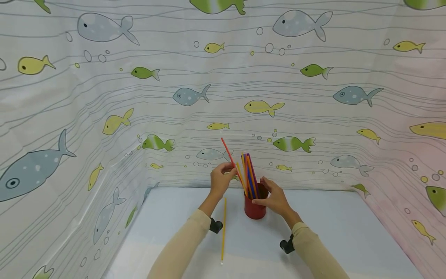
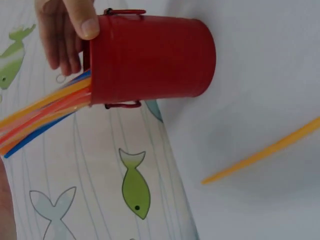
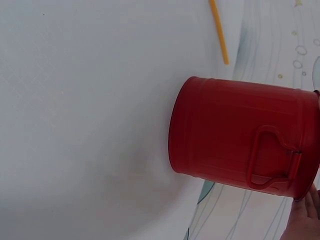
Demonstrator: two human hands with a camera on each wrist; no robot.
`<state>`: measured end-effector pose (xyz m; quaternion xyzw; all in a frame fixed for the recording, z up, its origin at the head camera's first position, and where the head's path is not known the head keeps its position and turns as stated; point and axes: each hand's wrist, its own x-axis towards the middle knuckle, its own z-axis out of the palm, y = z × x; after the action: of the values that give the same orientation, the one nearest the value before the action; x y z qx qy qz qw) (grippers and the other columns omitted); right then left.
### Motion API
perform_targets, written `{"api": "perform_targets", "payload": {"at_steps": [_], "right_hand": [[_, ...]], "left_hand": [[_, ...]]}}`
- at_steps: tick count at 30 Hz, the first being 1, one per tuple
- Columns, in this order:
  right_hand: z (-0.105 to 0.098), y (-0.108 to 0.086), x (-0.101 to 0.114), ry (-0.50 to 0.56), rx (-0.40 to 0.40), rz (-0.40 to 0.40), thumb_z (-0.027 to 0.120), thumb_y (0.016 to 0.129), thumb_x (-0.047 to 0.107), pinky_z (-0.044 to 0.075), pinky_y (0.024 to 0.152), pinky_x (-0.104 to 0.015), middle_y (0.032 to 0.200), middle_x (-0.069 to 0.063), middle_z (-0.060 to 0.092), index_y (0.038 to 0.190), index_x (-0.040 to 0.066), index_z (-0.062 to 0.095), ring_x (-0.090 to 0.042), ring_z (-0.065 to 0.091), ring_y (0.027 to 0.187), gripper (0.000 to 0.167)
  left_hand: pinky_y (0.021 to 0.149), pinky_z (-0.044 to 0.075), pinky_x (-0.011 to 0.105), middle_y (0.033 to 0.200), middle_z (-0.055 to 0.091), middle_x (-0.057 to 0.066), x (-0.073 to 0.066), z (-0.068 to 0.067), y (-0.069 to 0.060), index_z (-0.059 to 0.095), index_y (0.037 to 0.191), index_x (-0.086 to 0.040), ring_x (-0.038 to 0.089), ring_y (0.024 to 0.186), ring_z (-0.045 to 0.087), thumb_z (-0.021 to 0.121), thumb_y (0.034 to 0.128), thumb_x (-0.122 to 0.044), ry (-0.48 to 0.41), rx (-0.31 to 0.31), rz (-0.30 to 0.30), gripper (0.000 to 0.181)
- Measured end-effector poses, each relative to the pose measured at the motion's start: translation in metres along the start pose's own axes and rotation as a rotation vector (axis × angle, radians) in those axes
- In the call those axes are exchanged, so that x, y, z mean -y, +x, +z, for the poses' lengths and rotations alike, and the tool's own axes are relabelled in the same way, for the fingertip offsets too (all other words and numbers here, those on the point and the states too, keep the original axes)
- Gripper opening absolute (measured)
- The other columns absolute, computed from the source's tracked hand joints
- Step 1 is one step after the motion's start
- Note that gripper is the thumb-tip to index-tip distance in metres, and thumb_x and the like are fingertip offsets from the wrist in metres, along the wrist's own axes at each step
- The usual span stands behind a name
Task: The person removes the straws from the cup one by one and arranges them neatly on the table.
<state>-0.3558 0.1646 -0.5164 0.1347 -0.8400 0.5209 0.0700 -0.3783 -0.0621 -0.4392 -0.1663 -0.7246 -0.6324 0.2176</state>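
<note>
Left hand [image 1: 221,179] pinched red straw [image 1: 227,150], tilted, beside coloured straws [image 1: 251,178] standing in pail [image 1: 255,210]. Right hand [image 1: 276,196] gripped pail near rim. Pail upright on worktop [image 1: 320,224]; yellow straw [image 1: 224,228] lay apart, left of pail.

both arms [image 1: 318,250] are extended forward, the forearms being covered by pale sleeves [image 1: 181,244] and the wrists left bare. the left hand [image 1: 221,180] is held slightly higher, its fingers curled and its thumb pressed towards them. the right hand [image 1: 276,197] is turned inward, its thumb [image 2: 83,19] parted from the bent fingers.
</note>
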Motion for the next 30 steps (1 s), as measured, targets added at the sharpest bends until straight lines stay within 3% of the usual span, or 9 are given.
{"api": "perform_targets", "payload": {"at_steps": [5, 9, 11, 14, 16, 18, 23, 30], "right_hand": [[0.000, 0.001, -0.002, -0.001, -0.001, 0.007, 0.089, 0.071, 0.026, 0.040, 0.104, -0.047, 0.146, -0.010, 0.046, 0.153, 0.012, 0.031, -0.029, 0.043, 0.135, 0.101], [0.001, 0.001, -0.003, -0.003, 0.001, 0.008, 0.089, 0.071, 0.026, 0.041, 0.103, -0.047, 0.146, -0.008, 0.047, 0.153, 0.012, 0.031, -0.030, 0.042, 0.135, 0.102], [0.000, 0.001, -0.003, 0.001, 0.001, 0.006, 0.089, 0.071, 0.025, 0.041, 0.104, -0.048, 0.146, -0.009, 0.046, 0.153, 0.012, 0.031, -0.030, 0.042, 0.135, 0.102], [0.000, 0.001, -0.004, 0.005, 0.006, 0.009, 0.089, 0.071, 0.026, 0.041, 0.103, -0.047, 0.146, -0.010, 0.046, 0.153, 0.012, 0.031, -0.030, 0.042, 0.135, 0.102], [0.000, 0.002, -0.004, 0.007, 0.010, 0.008, 0.090, 0.071, 0.027, 0.041, 0.103, -0.047, 0.147, -0.010, 0.046, 0.153, 0.011, 0.030, -0.030, 0.041, 0.136, 0.103], [0.000, 0.002, -0.004, 0.003, 0.013, 0.010, 0.090, 0.070, 0.029, 0.041, 0.103, -0.047, 0.147, -0.009, 0.046, 0.153, 0.011, 0.030, -0.030, 0.041, 0.136, 0.104], [-0.001, 0.001, -0.003, -0.001, 0.006, 0.009, 0.090, 0.070, 0.029, 0.042, 0.102, -0.047, 0.146, -0.009, 0.047, 0.153, 0.011, 0.031, -0.030, 0.042, 0.135, 0.104], [0.000, 0.001, -0.002, 0.003, 0.005, 0.008, 0.090, 0.070, 0.028, 0.043, 0.101, -0.046, 0.146, -0.009, 0.047, 0.153, 0.011, 0.031, -0.030, 0.042, 0.135, 0.103]], "left_hand": [[0.069, 0.057, 0.024, 0.096, 0.071, 0.014, -0.007, -0.008, 0.007, 0.071, 0.102, 0.002, 0.027, 0.087, 0.069, 0.074, 0.0865, -0.006, -0.026, -0.018, -0.008, 0.018], [0.075, 0.059, 0.041, 0.100, 0.068, 0.022, -0.014, -0.016, 0.010, 0.067, 0.106, 0.009, 0.036, 0.091, 0.067, 0.070, 0.0885, -0.002, -0.041, -0.008, -0.002, 0.021], [0.077, 0.057, 0.047, 0.100, 0.067, 0.026, -0.026, -0.020, 0.009, 0.066, 0.107, 0.011, 0.040, 0.092, 0.066, 0.069, 0.0892, 0.000, -0.045, 0.001, -0.003, 0.021], [0.077, 0.058, 0.040, 0.098, 0.069, 0.022, -0.027, -0.024, 0.009, 0.068, 0.105, 0.006, 0.036, 0.089, 0.069, 0.070, 0.0896, -0.004, -0.042, -0.007, -0.001, 0.018], [0.075, 0.059, 0.032, 0.096, 0.070, 0.016, -0.026, -0.026, 0.009, 0.070, 0.103, 0.001, 0.030, 0.086, 0.070, 0.071, 0.0892, -0.008, -0.030, -0.024, 0.005, 0.017], [0.074, 0.057, 0.025, 0.094, 0.071, 0.009, -0.014, -0.028, 0.011, 0.071, 0.102, -0.004, 0.022, 0.084, 0.070, 0.073, 0.0889, -0.012, -0.004, -0.042, 0.005, 0.016], [0.074, 0.056, 0.024, 0.095, 0.070, 0.006, -0.004, -0.033, 0.005, 0.072, 0.103, -0.005, 0.017, 0.085, 0.068, 0.071, 0.0889, -0.009, 0.039, -0.054, -0.038, 0.014], [0.076, 0.058, 0.028, 0.097, 0.069, 0.012, 0.013, -0.040, -0.008, 0.070, 0.107, -0.001, 0.022, 0.085, 0.069, 0.070, 0.0895, -0.005, -0.037, -0.028, -0.140, 0.018]]}}
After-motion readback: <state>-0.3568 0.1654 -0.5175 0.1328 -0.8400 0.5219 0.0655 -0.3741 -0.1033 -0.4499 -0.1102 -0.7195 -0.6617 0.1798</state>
